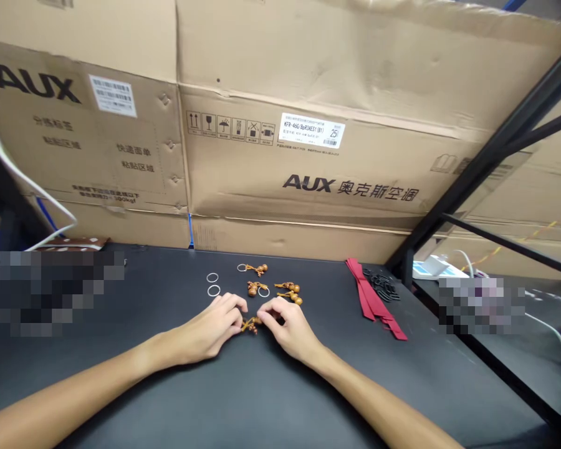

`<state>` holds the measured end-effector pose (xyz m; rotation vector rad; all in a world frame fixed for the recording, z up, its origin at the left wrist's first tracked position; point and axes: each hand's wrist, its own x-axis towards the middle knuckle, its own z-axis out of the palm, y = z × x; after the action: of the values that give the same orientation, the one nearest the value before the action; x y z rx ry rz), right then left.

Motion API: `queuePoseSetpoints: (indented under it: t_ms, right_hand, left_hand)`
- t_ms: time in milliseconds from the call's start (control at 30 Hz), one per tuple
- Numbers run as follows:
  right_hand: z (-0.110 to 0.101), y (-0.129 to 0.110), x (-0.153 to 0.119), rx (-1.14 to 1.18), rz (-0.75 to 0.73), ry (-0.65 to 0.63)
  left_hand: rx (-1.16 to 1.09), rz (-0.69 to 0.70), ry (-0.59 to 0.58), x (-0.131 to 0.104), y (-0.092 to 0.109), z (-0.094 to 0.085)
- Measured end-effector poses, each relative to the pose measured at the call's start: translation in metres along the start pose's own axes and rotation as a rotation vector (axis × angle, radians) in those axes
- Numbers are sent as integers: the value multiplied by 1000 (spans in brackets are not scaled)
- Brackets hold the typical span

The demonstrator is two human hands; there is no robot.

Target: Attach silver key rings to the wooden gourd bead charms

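Fingers (236,304) of the left hand (215,325) and right hand (287,325) pinch a corded gourd charm (251,325) between them, over black tabletop (243,393) stretching nearward; beyond lie key rings (214,295) and more gourd charms (252,290), rightward red ribbons (371,296), with cardboard (346,162) walling the back edge.

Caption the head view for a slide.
Left hand and right hand hold a beaded charm over a black table, near loose metal rings and similar charms.
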<state>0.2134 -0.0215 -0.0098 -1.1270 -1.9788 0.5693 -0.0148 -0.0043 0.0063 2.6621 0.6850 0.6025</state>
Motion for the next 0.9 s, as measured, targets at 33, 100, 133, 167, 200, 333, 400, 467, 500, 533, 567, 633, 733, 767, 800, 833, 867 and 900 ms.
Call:
queuePoseSetpoints:
  t_ms: [33,100,133,167,200,333,400,467,500,533,567,633,733,767,800,833,867,900]
  right_hand:
    - [0,1,0,-15,-2,4]
    - [-1,2,2,-33,3,21]
    - [-1,3,2,-32,16,29]
    - [-2,4,3,-24,34,37]
    - [-3,6,3,-12,53,40]
    - [-4,9,3,0,75,43]
    - [-4,10,3,-34,41,52]
    - [-5,12,3,-104,-23,64]
    - [-6,13,3,-151,-62,72]
    - [-8,14,3,-201,-102,81]
    - [-10,16,3,-250,-137,89]
    - [-13,20,4,-334,-182,107]
    - [-18,27,6,-423,-194,121]
    - [-20,29,7,-447,-190,123]
    - [-21,30,8,-468,-185,125]
    - [-22,31,8,-489,-178,128]
    - [-22,32,9,-510,-170,132]
    - [-23,32,9,-531,-160,134]
  left_hand:
    - [-30,-13,-1,0,0,0]
    - [-91,-40,3,0,2,-1]
    - [-121,-55,3,0,3,-3]
    - [-149,-70,3,1,4,-4]
    - [-173,-84,2,1,5,-5]
    - [-203,-130,-5,0,2,-7]
    - [-170,-156,4,0,-3,-5]
    - [-98,-182,37,-1,-11,-3]
    - [-50,-191,74,-1,-15,-1]
    - [2,-205,107,-1,-20,0]
    - [55,-230,140,-1,-25,1]
    - [141,-289,205,-1,-34,3]
    - [258,-373,276,-1,-44,3]
    - [293,-395,293,-1,-47,2]
    - [324,-416,307,-2,-48,1]
    - [349,-434,316,-2,-48,0]
    - [364,-445,319,-2,-48,-1]
    - [371,-448,316,-3,-48,-3]
